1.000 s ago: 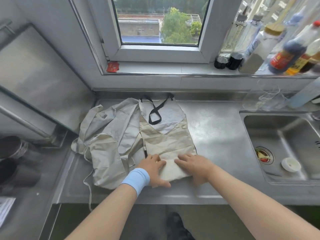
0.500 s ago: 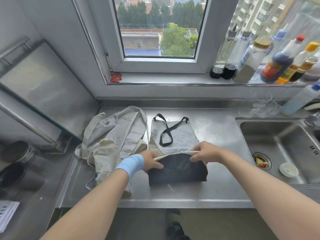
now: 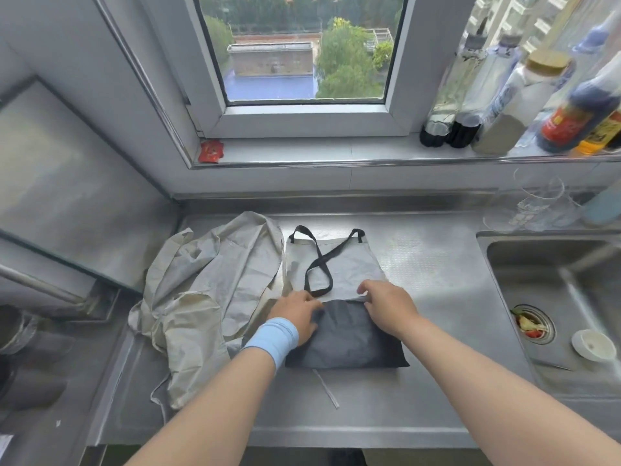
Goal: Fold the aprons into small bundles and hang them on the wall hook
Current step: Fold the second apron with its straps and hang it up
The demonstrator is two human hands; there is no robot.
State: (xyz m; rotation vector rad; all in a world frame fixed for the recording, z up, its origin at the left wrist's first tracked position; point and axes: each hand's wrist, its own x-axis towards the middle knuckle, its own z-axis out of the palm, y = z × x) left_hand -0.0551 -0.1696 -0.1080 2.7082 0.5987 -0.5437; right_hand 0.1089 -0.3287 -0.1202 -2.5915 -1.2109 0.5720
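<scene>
Stainless tabletop (image 3: 420,391) fills the lower frame, sink (image 3: 551,284) at right with scraps in the drain. White-framed window (image 3: 302,119) top center, daylight, trees and rooftops outside. Sill (image 3: 336,151) holds bottles (image 3: 504,95) upper right. Grey wall panel (image 3: 67,156) at left.

We see a pale grey fabric apron (image 3: 339,264) with black strap (image 3: 319,264) and dark charcoal folded panel (image 3: 349,341), beside a crumpled beige cloth apron (image 3: 208,290) on the silver steel bench (image 3: 430,280).

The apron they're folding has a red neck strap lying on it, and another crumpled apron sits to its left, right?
Not quite. The head view shows the strap is black, not red. It does lie on the apron being folded, and the crumpled apron sits to its left.
</scene>
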